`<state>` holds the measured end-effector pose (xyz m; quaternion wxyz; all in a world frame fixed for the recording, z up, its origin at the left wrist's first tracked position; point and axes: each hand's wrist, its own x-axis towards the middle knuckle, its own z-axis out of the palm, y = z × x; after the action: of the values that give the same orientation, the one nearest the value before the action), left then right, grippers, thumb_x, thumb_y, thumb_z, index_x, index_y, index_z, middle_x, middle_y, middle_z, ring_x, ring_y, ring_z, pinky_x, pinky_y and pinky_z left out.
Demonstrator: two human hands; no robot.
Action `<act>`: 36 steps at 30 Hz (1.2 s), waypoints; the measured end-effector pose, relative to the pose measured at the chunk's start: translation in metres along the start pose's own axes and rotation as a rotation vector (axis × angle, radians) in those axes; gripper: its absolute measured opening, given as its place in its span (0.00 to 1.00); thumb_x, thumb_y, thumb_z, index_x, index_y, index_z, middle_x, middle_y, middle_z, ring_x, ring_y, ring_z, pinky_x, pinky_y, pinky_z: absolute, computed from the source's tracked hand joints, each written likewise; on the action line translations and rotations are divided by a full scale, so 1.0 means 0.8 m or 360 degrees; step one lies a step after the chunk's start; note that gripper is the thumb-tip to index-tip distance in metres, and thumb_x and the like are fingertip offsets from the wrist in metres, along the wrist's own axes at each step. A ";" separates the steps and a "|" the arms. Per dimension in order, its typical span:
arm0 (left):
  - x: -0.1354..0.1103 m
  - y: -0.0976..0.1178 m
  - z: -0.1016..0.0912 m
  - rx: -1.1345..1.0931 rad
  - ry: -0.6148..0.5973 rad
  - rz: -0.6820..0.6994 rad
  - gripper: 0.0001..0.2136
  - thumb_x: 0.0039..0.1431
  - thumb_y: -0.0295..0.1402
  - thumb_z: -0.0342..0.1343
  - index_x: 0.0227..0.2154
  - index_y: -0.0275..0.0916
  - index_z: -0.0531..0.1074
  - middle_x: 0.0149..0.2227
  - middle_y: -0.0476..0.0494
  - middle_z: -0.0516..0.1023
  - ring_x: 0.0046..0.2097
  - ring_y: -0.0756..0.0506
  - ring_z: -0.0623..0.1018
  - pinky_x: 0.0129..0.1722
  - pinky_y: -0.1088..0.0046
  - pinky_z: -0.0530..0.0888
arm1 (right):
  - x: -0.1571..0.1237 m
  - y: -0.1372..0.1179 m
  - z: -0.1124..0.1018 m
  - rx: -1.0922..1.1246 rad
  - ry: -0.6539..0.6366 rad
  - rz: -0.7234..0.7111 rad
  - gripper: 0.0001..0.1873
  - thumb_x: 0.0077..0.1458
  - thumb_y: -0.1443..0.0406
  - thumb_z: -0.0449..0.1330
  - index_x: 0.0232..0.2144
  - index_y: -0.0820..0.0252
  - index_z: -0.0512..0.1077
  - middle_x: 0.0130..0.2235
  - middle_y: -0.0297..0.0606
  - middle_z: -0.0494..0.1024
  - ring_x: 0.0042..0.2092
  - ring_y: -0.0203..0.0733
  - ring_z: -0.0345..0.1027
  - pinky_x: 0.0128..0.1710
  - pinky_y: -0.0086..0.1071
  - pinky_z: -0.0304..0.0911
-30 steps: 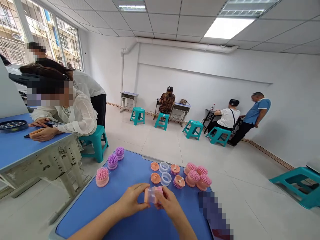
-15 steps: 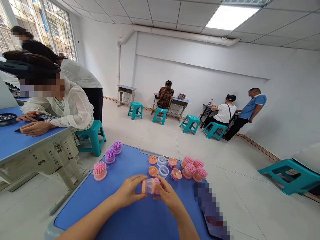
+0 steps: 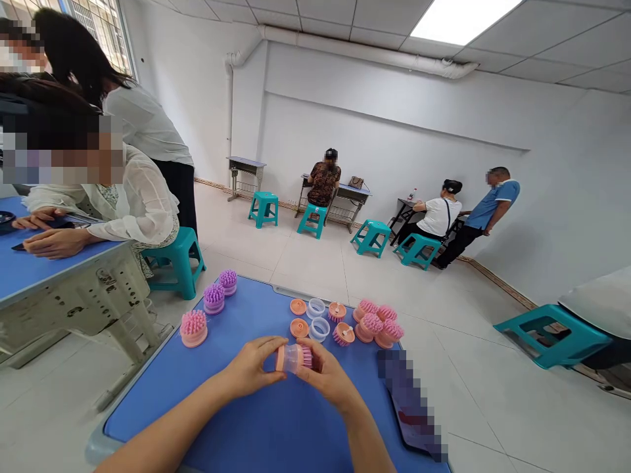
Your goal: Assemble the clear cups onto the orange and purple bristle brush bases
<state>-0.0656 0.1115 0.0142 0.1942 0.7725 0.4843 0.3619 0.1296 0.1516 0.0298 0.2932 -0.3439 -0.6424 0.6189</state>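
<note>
Between my two hands, above the blue desk (image 3: 236, 433), lies a sideways scrub brush (image 3: 292, 359) with an orange cap, a clear middle and pink bristles. My left hand (image 3: 254, 368) grips its orange cap end, thumb below and fingers above. Around the bristle end my right hand (image 3: 325, 374) is closed, hiding part of the bristles. Just beyond are two orange caps (image 3: 298, 328), two clear rings (image 3: 319, 329) and two bristle heads (image 3: 344, 334) lying bristles down.
Several pink brushes (image 3: 389, 332) stand at the right, above a dark phone (image 3: 411, 407). Left on the desk are a pink brush (image 3: 194, 328) and two purple brushes (image 3: 213, 299). A person in white (image 3: 142, 190) sits at the neighbouring desk (image 3: 73, 263).
My right hand has shifted its grip on the bristle end, fingers now more wrapped round it. The brush stays between both hands. The whole view has tilted slightly.
</note>
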 end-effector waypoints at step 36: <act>0.000 -0.006 0.003 -0.0150 -0.0003 -0.0082 0.25 0.45 0.33 0.61 0.49 0.40 0.65 0.48 0.39 0.73 0.47 0.41 0.73 0.46 0.66 0.71 | 0.001 -0.001 -0.001 0.0132 0.0049 0.0143 0.28 0.42 0.52 0.63 0.44 0.58 0.66 0.36 0.36 0.72 0.36 0.39 0.67 0.36 0.33 0.64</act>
<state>-0.0670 0.1142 0.0097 0.2400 0.7501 0.4862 0.3785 0.1297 0.1528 0.0310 0.2890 -0.3693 -0.5955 0.6523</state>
